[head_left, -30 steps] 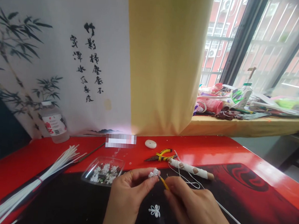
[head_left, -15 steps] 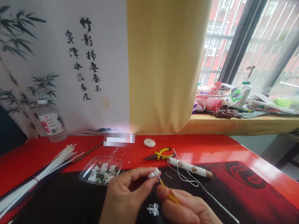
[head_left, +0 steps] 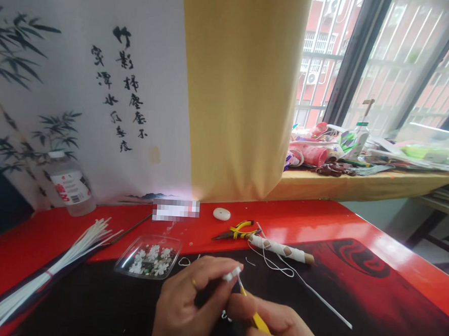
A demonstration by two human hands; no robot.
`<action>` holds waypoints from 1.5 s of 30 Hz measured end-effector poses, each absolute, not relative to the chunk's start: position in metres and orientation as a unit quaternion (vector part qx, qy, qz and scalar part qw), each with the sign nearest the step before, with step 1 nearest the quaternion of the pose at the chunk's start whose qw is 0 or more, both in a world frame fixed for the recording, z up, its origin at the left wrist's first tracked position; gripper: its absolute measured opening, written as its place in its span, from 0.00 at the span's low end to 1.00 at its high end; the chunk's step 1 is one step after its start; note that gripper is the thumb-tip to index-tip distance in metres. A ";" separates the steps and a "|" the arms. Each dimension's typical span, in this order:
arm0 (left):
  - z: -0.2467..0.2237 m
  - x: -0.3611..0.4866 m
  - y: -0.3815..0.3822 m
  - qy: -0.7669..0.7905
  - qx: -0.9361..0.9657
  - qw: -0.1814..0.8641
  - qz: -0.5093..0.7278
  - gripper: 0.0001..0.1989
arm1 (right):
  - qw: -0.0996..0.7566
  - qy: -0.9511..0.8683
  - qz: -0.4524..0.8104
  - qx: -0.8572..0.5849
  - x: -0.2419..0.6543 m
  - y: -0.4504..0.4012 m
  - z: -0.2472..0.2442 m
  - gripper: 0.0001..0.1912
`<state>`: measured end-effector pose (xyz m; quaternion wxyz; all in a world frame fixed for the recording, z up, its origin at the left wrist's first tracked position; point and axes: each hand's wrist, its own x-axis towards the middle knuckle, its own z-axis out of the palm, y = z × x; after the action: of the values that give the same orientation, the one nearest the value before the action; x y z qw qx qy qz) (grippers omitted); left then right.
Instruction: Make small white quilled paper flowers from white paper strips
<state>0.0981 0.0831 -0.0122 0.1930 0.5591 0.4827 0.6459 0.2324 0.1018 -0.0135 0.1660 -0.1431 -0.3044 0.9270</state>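
Note:
Between the thumb and fingertips of my left hand (head_left: 191, 298) is pinched a small white knotted cord piece (head_left: 233, 274). My right hand (head_left: 272, 323) grips a thin yellow-handled tool (head_left: 259, 323). Its narrow pale tip touches or nearly touches the white piece; whether it is a hook or tweezers I cannot make out. Below the hands a white cord ornament (head_left: 226, 316) lies on the dark mat, mostly hidden by my fingers. Left of my left hand stands a clear dish (head_left: 121, 264) holding several white flower-like knots.
Beyond my hands lie yellow-and-black pliers (head_left: 239, 231) and a stick wound with white cord (head_left: 280, 249), its loose end trailing right. A bundle of white cords (head_left: 54, 268) lies at left, near a bottle (head_left: 71, 184). An oval white object (head_left: 221, 214) sits at the back.
My hands have drawn closer together, and my right hand has shifted left, covering more of the white ornament below. The view has turned slightly. Both hands keep their holds.

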 end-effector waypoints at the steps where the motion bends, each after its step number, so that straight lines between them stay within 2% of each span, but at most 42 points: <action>1: -0.012 0.098 0.086 0.502 0.529 0.233 0.643 0.08 | 0.164 -0.296 0.931 -0.135 0.231 0.104 -0.010 0.12; 5: -0.009 0.091 0.098 0.520 0.419 0.407 0.623 0.03 | 0.188 -0.374 0.881 -0.221 0.230 0.113 0.001 0.11; 7: -0.010 0.087 0.103 0.502 0.395 0.459 0.617 0.04 | 0.208 -0.526 0.764 -0.309 0.233 0.116 0.003 0.12; 8: -0.010 0.085 0.105 0.493 0.383 0.480 0.616 0.05 | 0.233 -0.626 0.660 -0.345 0.236 0.118 0.004 0.13; 10: -0.009 0.085 0.106 0.478 0.358 0.513 0.617 0.06 | 0.309 -0.793 0.359 -0.382 0.242 0.121 0.005 0.12; 12: -0.008 0.086 0.105 0.475 0.343 0.532 0.611 0.07 | 0.361 -0.855 0.054 -0.367 0.247 0.123 0.004 0.10; 13: -0.008 0.088 0.104 0.480 0.338 0.535 0.608 0.07 | 0.372 -0.858 -0.053 -0.351 0.249 0.124 0.003 0.11; 15: -0.006 0.090 0.102 0.491 0.329 0.536 0.603 0.07 | 0.373 -0.855 -0.172 -0.317 0.252 0.123 0.002 0.11; 22: -0.003 0.094 0.098 0.504 0.324 0.535 0.596 0.06 | 0.372 -0.868 -0.220 -0.244 0.250 0.115 0.008 0.14; 30: -0.003 0.095 0.097 0.504 0.329 0.520 0.606 0.05 | 0.364 -0.862 -0.253 -0.245 0.249 0.115 0.008 0.17; 45: -0.003 0.096 0.097 0.502 0.327 0.518 0.611 0.04 | 0.371 -0.850 -0.274 -0.254 0.247 0.112 0.010 0.16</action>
<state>0.0962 0.0975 -0.0032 0.5181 0.3266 0.5018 0.6109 0.2470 0.1116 0.0100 0.3708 -0.2541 -0.8503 -0.2736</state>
